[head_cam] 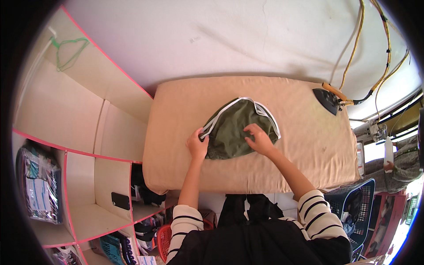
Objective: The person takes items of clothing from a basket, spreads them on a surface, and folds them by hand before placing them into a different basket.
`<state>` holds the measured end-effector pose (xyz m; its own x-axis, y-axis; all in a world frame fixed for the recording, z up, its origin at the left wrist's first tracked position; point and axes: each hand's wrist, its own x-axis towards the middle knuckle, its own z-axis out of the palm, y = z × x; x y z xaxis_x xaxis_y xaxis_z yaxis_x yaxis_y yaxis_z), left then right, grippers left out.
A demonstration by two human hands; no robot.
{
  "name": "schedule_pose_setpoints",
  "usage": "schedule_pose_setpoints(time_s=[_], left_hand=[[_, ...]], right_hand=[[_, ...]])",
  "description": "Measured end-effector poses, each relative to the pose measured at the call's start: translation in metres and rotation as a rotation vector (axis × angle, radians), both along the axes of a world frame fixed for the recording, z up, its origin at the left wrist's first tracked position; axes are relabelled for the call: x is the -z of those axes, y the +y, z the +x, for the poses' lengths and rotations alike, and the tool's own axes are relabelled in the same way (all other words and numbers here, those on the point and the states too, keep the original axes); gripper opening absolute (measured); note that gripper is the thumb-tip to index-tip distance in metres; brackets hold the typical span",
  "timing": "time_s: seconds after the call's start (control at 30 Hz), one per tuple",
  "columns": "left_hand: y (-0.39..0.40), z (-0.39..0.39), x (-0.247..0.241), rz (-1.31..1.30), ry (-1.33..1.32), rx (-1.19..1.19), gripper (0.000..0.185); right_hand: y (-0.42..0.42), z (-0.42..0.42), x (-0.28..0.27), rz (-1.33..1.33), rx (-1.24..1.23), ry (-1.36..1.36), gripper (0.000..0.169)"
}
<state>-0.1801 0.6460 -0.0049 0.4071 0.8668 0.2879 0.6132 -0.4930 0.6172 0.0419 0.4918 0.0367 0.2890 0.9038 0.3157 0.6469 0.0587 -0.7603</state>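
An olive-green cloth garment with white piping (232,132) lies bunched on the ironing table's tan cloth cover (175,116). My left hand (198,144) grips the garment's left edge, thumb and fingers pinched on the white trim. Above the garment's right part is my right hand (258,139), fingers apart and curled; whether it touches the cloth is hard to tell. An electric iron with a wooden handle (328,101) rests at the table's back right corner, away from both hands.
Pink-edged shelves (96,155) stand at the left, with a phone (120,200), bagged clothes (39,188) and a green hanger (71,53). Yellowish cords (387,59) hang behind the iron. At the lower right are a plastic basket (367,212) and another person holding a white bottle (388,154).
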Motion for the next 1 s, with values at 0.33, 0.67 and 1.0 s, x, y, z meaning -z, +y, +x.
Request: schedule_pose_setpoints(time_s=[0.33,0.67,1.0], left_hand=[[-0.033,0.026,-0.084,-0.174,0.003,0.621,0.061],[-0.003,0.026,-0.095,-0.315,-0.053,0.563,0.037],[0.024,0.044,-0.132,-0.746,-0.220,0.720,0.032]], right_hand=[[0.017,-0.006,-0.057,-0.143,-0.320,0.032,0.027],[-0.050,0.048,-0.141,0.009,-0.041,0.460,0.010],[-0.048,0.091,-0.109,-0.150,0.219,0.934,0.021]])
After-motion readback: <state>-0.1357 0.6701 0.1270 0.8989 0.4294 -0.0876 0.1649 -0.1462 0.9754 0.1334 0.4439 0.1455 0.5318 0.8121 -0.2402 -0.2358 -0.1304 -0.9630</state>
